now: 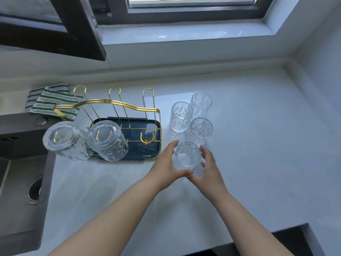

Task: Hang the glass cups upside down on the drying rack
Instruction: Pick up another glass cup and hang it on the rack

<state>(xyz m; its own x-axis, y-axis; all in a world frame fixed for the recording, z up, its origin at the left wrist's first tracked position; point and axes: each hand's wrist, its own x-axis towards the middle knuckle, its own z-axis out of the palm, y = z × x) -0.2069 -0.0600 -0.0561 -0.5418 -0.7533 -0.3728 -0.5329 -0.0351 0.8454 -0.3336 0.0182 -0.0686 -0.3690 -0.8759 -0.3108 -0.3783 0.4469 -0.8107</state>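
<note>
Beside the rack [118,115], both hands [166,163] cup one upright glass [187,156].

No text, label, brand, number or sign can be read anywhere in the frame, from the upper left to the lower right.

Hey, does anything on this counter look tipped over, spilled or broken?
Nothing stands out. Two glass cups hang upside down on the gold drying rack, tilted on its prongs as intended. Four more stand upright beside it, with no visible spills or cracks.
</note>
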